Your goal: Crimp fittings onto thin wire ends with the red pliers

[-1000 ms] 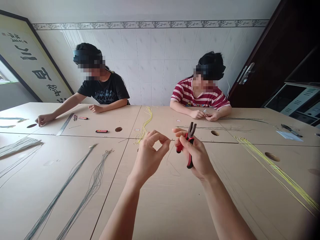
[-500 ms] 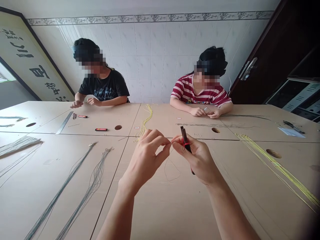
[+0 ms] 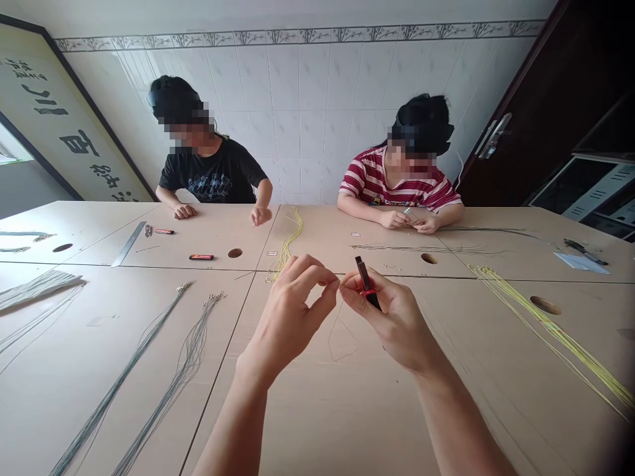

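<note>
In the middle of the head view, my left hand (image 3: 294, 316) is closed in a pinch, thumb against fingertips, on a thin cord (image 3: 342, 359). A loose loop of it hangs beneath my fingers. My right hand (image 3: 401, 318) meets it fingertip to fingertip, also pinching at the cord. Across the right palm lies a small black hand tool with red parts (image 3: 366, 283), its dark ends pointing up; the fingers hide much of it. What lies exactly between the fingertips is too small to make out.
Grey-green cord bundles (image 3: 143, 357) lie left, yellow cords (image 3: 546, 324) right and more yellow cords (image 3: 292, 235) ahead. Across the table (image 3: 347, 423) sit two people, in a black shirt (image 3: 213, 175) and a striped shirt (image 3: 367, 175). A ruler (image 3: 129, 243) and red-black cutter (image 3: 201, 257) lie far left.
My hands stay almost in place, with the tool tilted slightly more to the left. The person in black has brought one hand over toward the yellow cords.
</note>
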### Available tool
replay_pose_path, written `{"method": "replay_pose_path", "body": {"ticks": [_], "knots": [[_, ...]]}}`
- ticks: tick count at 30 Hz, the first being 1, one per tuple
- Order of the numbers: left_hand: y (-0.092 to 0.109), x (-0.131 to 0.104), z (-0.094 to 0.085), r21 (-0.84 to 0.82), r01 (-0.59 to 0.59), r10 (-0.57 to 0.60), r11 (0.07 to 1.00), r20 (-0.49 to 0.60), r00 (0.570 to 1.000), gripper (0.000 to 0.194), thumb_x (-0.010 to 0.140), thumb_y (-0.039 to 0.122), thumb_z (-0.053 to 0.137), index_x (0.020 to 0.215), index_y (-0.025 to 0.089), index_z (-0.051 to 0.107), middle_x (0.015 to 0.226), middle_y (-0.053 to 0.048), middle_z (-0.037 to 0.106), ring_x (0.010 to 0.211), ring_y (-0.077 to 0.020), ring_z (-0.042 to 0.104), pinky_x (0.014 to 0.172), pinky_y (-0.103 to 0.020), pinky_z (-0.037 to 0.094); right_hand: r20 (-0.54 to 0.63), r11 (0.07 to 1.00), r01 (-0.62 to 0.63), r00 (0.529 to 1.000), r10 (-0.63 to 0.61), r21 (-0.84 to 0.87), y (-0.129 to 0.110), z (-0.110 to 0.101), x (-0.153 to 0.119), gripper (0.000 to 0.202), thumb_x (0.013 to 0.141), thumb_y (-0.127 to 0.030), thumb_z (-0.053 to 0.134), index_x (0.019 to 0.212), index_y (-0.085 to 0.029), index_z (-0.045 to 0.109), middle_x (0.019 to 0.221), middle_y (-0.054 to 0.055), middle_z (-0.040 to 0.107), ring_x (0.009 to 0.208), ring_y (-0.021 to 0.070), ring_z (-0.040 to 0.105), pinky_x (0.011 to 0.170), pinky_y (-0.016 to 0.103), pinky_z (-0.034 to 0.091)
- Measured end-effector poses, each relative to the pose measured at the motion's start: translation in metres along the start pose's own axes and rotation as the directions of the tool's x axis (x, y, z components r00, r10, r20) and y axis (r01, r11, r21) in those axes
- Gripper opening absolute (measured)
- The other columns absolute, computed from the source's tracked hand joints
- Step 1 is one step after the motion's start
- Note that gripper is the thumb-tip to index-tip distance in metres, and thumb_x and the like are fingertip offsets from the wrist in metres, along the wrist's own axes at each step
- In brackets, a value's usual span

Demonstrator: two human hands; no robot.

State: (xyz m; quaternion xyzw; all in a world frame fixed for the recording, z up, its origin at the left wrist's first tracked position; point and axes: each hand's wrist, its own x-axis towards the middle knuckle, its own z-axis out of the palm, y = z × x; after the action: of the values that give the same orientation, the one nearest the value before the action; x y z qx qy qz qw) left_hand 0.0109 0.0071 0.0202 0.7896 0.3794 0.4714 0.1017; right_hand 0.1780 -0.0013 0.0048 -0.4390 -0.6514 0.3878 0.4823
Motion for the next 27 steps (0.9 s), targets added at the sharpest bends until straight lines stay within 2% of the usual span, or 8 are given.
{"method": "replay_pose_path", "body": {"ticks": [5, 10, 12, 14, 16, 20, 23, 27], "knots": [[0.0006, -0.0012, -0.002, -0.033, 0.06, -0.058, 0.998, 0.053, 0.997, 0.013, 0.092, 0.014, 0.052, 0.08, 0.019, 0.053, 0.084, 0.0, 0.056, 0.08, -0.0125, 0.051, 0.067, -0.025, 0.043, -0.047, 0.998, 0.034, 0.998, -0.037, -0.058, -0.0007, -0.0024, -0.0006, 0.018, 0.09, -0.037, 0.059, 0.08, -0.023, 0.057, 0.086, -0.001, 0.061, 0.077, 0.014, 0.05, 0.07, 0.028, 0.038], [0.0003, -0.002, -0.0037, -0.127, 0.182, -0.159, 0.975, 0.169, 0.973, 0.013, 0.091, 0.015, 0.05, 0.079, 0.02, 0.051, 0.086, -0.001, 0.055, 0.082, -0.0133, 0.049, 0.05, -0.021, 0.033, -0.078, 0.993, 0.064, 0.994, -0.072, -0.099, -0.0012, -0.0042, -0.002, 0.016, 0.092, -0.036, 0.058, 0.081, -0.023, 0.057, 0.083, -0.002, 0.057, 0.074, 0.0124, 0.048, 0.071, 0.027, 0.039], [-0.0006, -0.0013, -0.0033, -0.193, 0.225, -0.188, 0.955, 0.192, 0.963, 0.014, 0.09, 0.016, 0.051, 0.077, 0.02, 0.052, 0.084, 0.0, 0.055, 0.079, -0.0122, 0.048, 0.051, -0.021, 0.033, -0.082, 0.992, 0.072, 0.993, -0.08, -0.099, -0.0008, -0.0049, -0.0016, 0.017, 0.092, -0.036, 0.057, 0.081, -0.023, 0.057, 0.083, -0.002, 0.056, 0.074, 0.012, 0.048, 0.07, 0.026, 0.039], [-0.0011, -0.0001, -0.003, -0.263, 0.278, -0.226, 0.924, 0.21, 0.951, 0.016, 0.09, 0.018, 0.052, 0.075, 0.019, 0.052, 0.08, 0.001, 0.054, 0.074, -0.0109, 0.046, 0.059, -0.022, 0.037, -0.078, 0.992, 0.077, 0.993, -0.085, -0.102, -0.0001, -0.0056, -0.0008, 0.017, 0.092, -0.036, 0.057, 0.082, -0.023, 0.057, 0.083, -0.002, 0.056, 0.072, 0.0118, 0.047, 0.068, 0.026, 0.039], [-0.0008, 0.0015, -0.0032, -0.323, 0.356, -0.289, 0.877, 0.235, 0.928, 0.017, 0.091, 0.023, 0.053, 0.074, 0.019, 0.053, 0.076, 0.002, 0.053, 0.072, -0.0106, 0.046, 0.063, -0.024, 0.037, -0.075, 0.99, 0.087, 0.993, -0.096, -0.113, 0.0005, -0.0065, -0.0001, 0.015, 0.092, -0.035, 0.057, 0.083, -0.023, 0.058, 0.083, -0.002, 0.057, 0.071, 0.0115, 0.048, 0.067, 0.025, 0.04], [0.001, 0.0037, -0.0049, -0.357, 0.512, -0.443, 0.781, 0.26, 0.858, 0.02, 0.089, 0.031, 0.056, 0.073, 0.019, 0.056, 0.071, 0.002, 0.051, 0.068, -0.0109, 0.044, 0.059, -0.025, 0.032, -0.135, 0.974, 0.151, 0.975, -0.174, -0.171, -0.0002, -0.0089, -0.001, 0.006, 0.091, -0.029, 0.058, 0.087, -0.024, 0.06, 0.089, -0.001, 0.058, 0.075, 0.0118, 0.053, 0.07, 0.025, 0.043], [0.0014, 0.0037, -0.0054, -0.341, 0.565, -0.515, 0.751, 0.232, 0.825, 0.02, 0.087, 0.032, 0.058, 0.071, 0.019, 0.056, 0.067, 0.002, 0.049, 0.065, -0.0112, 0.041, 0.057, -0.025, 0.031, -0.189, 0.944, 0.21, 0.946, -0.262, -0.255, -0.0036, -0.0095, -0.0045, 0.005, 0.09, -0.025, 0.059, 0.085, -0.024, 0.059, 0.092, 0.0, 0.057, 0.075, 0.0116, 0.054, 0.071, 0.025, 0.045], [-0.0004, 0.0028, -0.0036, -0.341, 0.595, -0.543, 0.727, 0.244, 0.803, 0.02, 0.086, 0.033, 0.058, 0.072, 0.019, 0.058, 0.066, 0.002, 0.047, 0.061, -0.0108, 0.036, 0.054, -0.024, 0.029, -0.176, 0.902, 0.26, 0.926, -0.334, -0.346, -0.0092, -0.0056, -0.0092, 0.009, 0.091, -0.022, 0.058, 0.082, -0.023, 0.057, 0.089, 0.001, 0.055, 0.071, 0.0115, 0.054, 0.07, 0.026, 0.046]]}}
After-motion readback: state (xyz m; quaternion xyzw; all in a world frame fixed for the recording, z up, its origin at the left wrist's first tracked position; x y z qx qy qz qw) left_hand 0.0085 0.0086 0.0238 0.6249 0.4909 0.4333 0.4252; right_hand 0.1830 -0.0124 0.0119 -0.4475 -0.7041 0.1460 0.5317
